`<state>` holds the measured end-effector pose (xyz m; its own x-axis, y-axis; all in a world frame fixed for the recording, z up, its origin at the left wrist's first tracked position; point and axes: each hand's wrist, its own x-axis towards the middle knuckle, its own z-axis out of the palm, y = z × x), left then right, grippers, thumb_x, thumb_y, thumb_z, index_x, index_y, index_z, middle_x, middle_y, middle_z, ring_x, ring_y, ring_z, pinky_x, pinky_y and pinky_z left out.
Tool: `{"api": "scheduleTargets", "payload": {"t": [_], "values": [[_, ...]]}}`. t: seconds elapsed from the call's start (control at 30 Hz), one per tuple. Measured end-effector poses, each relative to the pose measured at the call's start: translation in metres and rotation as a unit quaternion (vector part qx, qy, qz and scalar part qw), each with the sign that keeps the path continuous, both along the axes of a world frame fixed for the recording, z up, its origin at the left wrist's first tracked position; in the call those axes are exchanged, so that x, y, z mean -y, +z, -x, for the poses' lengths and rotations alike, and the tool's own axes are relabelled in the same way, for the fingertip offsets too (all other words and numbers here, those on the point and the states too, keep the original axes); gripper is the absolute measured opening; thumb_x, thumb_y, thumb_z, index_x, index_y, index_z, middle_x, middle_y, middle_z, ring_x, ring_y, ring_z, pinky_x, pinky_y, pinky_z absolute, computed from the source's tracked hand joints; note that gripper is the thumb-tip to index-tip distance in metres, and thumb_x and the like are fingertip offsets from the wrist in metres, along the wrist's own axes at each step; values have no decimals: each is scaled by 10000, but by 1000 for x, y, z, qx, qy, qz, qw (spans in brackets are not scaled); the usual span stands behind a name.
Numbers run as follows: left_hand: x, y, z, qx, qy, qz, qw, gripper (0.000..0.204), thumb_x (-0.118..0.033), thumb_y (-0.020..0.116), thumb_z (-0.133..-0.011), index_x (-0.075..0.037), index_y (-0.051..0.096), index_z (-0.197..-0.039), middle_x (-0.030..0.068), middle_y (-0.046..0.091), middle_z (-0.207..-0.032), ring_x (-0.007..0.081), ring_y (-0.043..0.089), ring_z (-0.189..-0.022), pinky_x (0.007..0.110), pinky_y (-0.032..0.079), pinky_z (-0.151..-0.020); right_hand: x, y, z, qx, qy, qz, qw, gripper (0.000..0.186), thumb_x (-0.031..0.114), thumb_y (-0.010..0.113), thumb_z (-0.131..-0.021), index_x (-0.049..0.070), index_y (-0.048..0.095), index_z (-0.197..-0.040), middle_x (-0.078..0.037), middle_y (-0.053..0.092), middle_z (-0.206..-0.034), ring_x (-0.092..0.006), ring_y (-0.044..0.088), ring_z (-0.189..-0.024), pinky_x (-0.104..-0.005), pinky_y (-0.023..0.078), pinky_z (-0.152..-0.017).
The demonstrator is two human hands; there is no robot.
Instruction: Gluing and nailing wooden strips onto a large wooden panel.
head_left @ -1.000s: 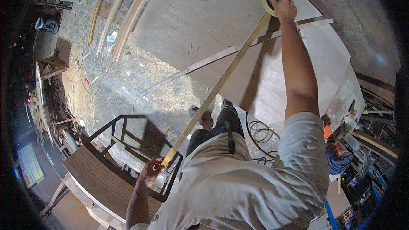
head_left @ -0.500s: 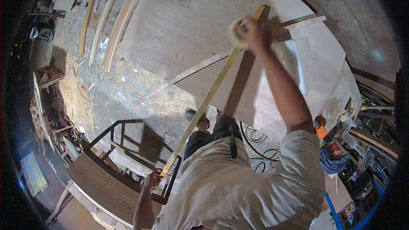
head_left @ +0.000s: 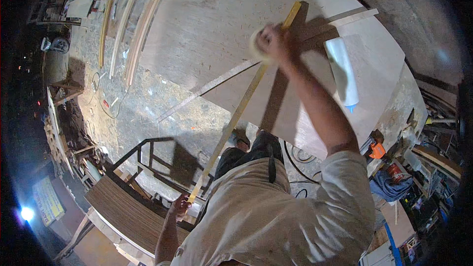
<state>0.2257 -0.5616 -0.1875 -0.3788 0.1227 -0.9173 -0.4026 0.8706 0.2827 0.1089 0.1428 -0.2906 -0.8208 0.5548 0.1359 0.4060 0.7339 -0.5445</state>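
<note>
A long, narrow yellowish wooden strip slants from beside my waist up over a large plywood sheet. My left hand is closed around its near end. Near the far end, my right hand is closed on a pale round thing, like a roll or disc, held against the strip. Motion blurs it, so its exact kind does not show. A second, paler strip crosses beneath, lying over the sheet. To the right of my forearm lies a white tube with a blue tip.
Long wooden strips lie at the upper left. Close by my left arm stand a black metal frame and a brown ridged panel. Cables loop on the floor near my feet. An orange tool and clutter sit at the right.
My right hand has moved a little left with the round thing, and the strip's far end has shifted left too. The white tube now shows fully. My left hand keeps its hold.
</note>
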Motion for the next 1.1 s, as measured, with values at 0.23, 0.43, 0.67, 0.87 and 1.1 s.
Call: {"api": "scheduleTargets", "payload": {"t": [0.23,0.43,0.67,0.87,1.1], "values": [[-30,9,11,44,52,9,998,381,-125,602,-833,-80,484,-1192,47,574,-975,146,540,-858,299,450,-759,-86,-6,6,-55,-200,79,975,341,437,580,-828,101,603,-878,-126,635,-778,-322,617,-747,-447,468,-648],[3,-28,19,29,4,-65,997,289,-152,605,-836,-81,528,-1105,17,570,-951,133,539,-890,321,448,-744,121,21,-87,-119,46,55,990,223,278,707,-738,104,570,-753,-86,603,-693,-296,608,-657,-412,467,-587],[-51,-47,41,-128,100,-160,974,321,-321,674,-826,-37,595,-953,-9,563,-778,109,486,-679,230,399,-617,80,22,-187,29,-147,25,988,292,342,700,-760,88,598,-863,-106,631,-834,-271,621,-729,-374,474,-637],[-37,-62,93,-319,-103,-212,918,406,-423,654,-818,-26,608,-891,13,546,-696,132,460,-640,291,394,-590,43,99,-179,-184,-253,257,914,402,376,634,-846,91,542,-1115,-56,618,-827,-133,560,-675,-284,465,-624],[-57,-35,137,-273,-110,-353,888,393,-384,668,-820,-2,617,-900,-29,514,-707,77,447,-662,237,379,-599,67,244,-163,-418,-243,345,805,399,186,645,-850,-26,486,-1148,-55,571,-788,-116,512,-600,-239,391,-520]]}}
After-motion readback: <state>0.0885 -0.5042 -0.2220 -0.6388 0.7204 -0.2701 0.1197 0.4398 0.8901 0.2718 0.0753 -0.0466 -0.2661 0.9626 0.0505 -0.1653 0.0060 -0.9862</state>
